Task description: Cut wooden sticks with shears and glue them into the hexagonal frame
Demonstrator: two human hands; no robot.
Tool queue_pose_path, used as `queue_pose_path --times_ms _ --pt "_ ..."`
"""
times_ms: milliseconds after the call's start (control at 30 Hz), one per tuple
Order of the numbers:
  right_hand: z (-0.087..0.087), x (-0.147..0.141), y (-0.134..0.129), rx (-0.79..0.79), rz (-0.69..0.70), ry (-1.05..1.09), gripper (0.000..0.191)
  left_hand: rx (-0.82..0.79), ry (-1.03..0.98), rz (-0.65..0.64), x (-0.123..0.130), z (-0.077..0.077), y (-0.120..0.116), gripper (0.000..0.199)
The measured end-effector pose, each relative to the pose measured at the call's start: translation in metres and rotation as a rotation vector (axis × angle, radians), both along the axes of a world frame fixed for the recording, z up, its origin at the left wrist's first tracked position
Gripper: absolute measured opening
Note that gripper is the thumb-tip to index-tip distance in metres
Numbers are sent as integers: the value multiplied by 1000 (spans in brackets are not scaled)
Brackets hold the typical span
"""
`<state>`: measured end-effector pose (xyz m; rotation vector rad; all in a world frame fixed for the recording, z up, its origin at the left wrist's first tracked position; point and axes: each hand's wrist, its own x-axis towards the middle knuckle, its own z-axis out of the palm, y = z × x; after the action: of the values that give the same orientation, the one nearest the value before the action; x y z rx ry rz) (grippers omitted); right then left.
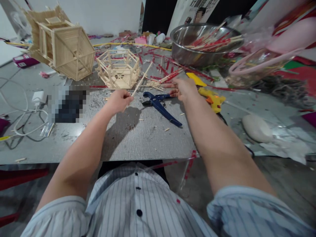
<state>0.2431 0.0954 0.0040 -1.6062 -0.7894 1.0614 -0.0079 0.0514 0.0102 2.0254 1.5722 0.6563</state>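
Note:
My left hand (120, 101) is closed, pinching a thin wooden stick (143, 79) that slants up to the right. My right hand (184, 89) has its fingers apart, the index stretched left, beside a small pile of short wooden sticks (154, 84) and above the handle of blue cutting pliers (163, 107). I see nothing held in it. Just beyond my left hand sits an open hexagonal frame of wooden sticks (119, 70). A larger hexagonal stick structure (74, 51) lies tilted at the left.
Back right stands a steel bowl (180, 49) with red-and-wood sticks. A yellow glue gun (214, 100) lies right of my forearm, near a pale rounded object (256, 127). A white charger (39, 97) and cables lie left. Red wrapper strips (170, 67) litter the table.

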Motion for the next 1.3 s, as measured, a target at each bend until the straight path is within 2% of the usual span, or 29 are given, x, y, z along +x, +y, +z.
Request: queue_pose_path --times_ms 100,233,333,433,567,667,733,900,1000,1100,1300 --pt "1 -5 -14 151 92 -156 15 53 361 128 -13 15 1 12" --pt "5 -12 -32 262 287 -290 14 -18 661 109 -17 20 -3 21" --pt "5 -15 -44 295 382 -391 8 -28 720 81 -13 13 -4 27" --pt "-6 -14 -64 393 480 -495 6 -21 729 83 -12 6 -2 29" --pt "-35 -8 -107 711 446 -710 19 -23 717 95 -13 2 2 30" --pt "-50 1 -134 958 567 -1059 19 -21 707 102 -13 1 3 31" --pt "-50 7 -140 943 647 -1195 22 -22 708 110 -12 1 3 31" --pt "-24 6 -115 631 790 -1392 31 -21 732 117 -11 0 3 31" --pt "-10 -8 -94 473 746 -1454 31 -13 762 111 -9 1 2 32" --pt "-7 -27 -83 347 657 -1407 28 -10 781 93 -6 1 0 33" --pt "-13 -43 -80 474 606 -1233 22 -18 791 75 -5 -3 1 34"
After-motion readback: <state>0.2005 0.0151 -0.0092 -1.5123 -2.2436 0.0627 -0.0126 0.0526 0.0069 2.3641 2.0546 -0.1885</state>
